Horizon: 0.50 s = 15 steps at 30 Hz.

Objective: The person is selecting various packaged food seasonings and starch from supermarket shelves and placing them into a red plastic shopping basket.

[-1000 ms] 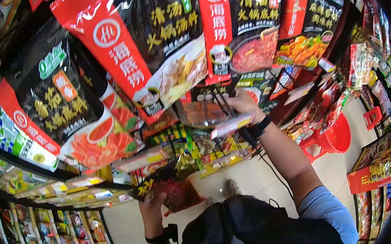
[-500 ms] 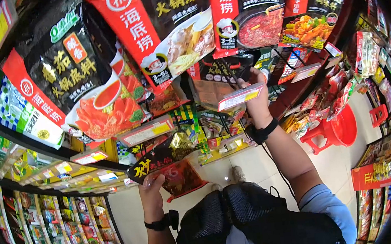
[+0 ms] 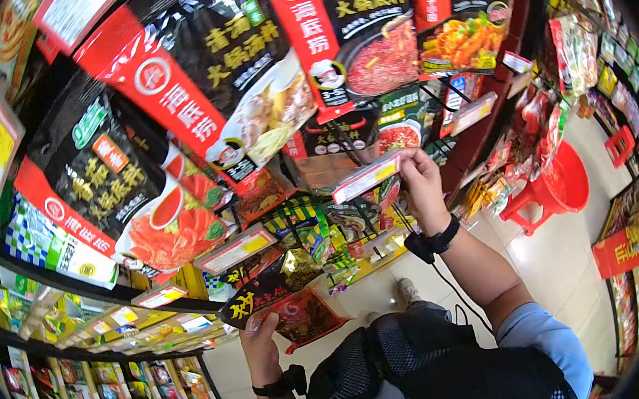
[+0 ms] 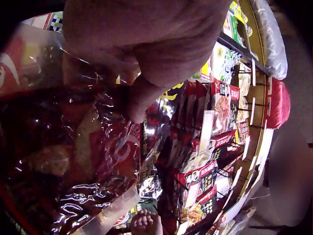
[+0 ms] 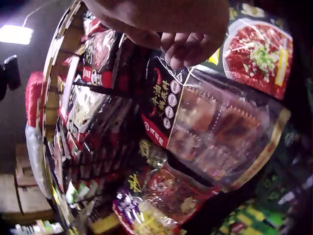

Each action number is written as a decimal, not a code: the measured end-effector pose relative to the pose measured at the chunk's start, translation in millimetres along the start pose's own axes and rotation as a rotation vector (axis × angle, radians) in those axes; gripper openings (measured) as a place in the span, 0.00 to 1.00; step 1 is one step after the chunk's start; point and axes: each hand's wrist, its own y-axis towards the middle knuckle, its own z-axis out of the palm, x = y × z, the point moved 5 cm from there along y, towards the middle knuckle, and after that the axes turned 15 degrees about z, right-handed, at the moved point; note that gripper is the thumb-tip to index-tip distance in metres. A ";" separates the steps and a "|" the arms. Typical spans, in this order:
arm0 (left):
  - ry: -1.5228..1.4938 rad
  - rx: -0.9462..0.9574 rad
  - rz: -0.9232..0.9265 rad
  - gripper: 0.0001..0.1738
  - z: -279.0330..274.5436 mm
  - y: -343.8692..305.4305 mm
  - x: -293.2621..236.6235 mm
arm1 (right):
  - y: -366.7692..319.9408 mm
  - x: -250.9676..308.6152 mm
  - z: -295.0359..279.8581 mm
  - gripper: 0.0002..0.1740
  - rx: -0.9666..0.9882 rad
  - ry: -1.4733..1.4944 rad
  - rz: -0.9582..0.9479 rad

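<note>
My left hand (image 3: 260,342) grips a soft packet (image 3: 301,317) of dark red seasoning by one edge, thumb on top; its black header carries a large yellow character. In the left wrist view the packet's glossy clear film (image 4: 73,152) fills the lower left, beside the thumb. My right hand (image 3: 424,188) pinches the right end of a shelf price tag (image 3: 364,181) at the front of a hook. Behind that tag hangs a black hotpot base packet (image 3: 329,140) with a clear lower part; the right wrist view shows brown blocks (image 5: 215,129) inside it, below the curled fingers.
Large black and red hotpot packets (image 3: 155,193) hang in a row above the hands. More tags and hooks (image 3: 235,251) jut out below them. A red plastic stool (image 3: 559,182) stands on the tiled floor at the right. A cable (image 3: 442,288) trails from the right wrist.
My right hand has drawn back from the hook beside the hanging packet to the end of the price tag. The left hand keeps its packet. The head view has shifted slightly.
</note>
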 end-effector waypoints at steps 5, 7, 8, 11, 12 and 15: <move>-0.023 0.027 0.026 0.12 13.6 10.0 -8.4 | -15.2 -26.6 5.8 0.06 0.141 0.123 0.247; 0.005 0.024 0.028 0.11 16.3 15.5 -9.2 | -26.7 -36.4 6.3 0.06 0.205 0.038 0.301; 0.020 0.016 0.031 0.11 18.1 17.4 -10.4 | -34.1 -39.5 5.9 0.06 0.229 0.002 0.327; 0.031 -0.003 0.031 0.09 33.8 25.8 -26.8 | -56.8 -37.0 15.5 0.05 0.360 0.009 0.348; 0.022 -0.004 0.047 0.09 34.3 30.8 -25.9 | -61.3 -35.6 15.2 0.05 0.371 0.019 0.356; -0.052 -0.006 0.062 0.09 42.8 39.1 -26.2 | -68.7 -37.1 5.8 0.05 0.406 -0.099 0.364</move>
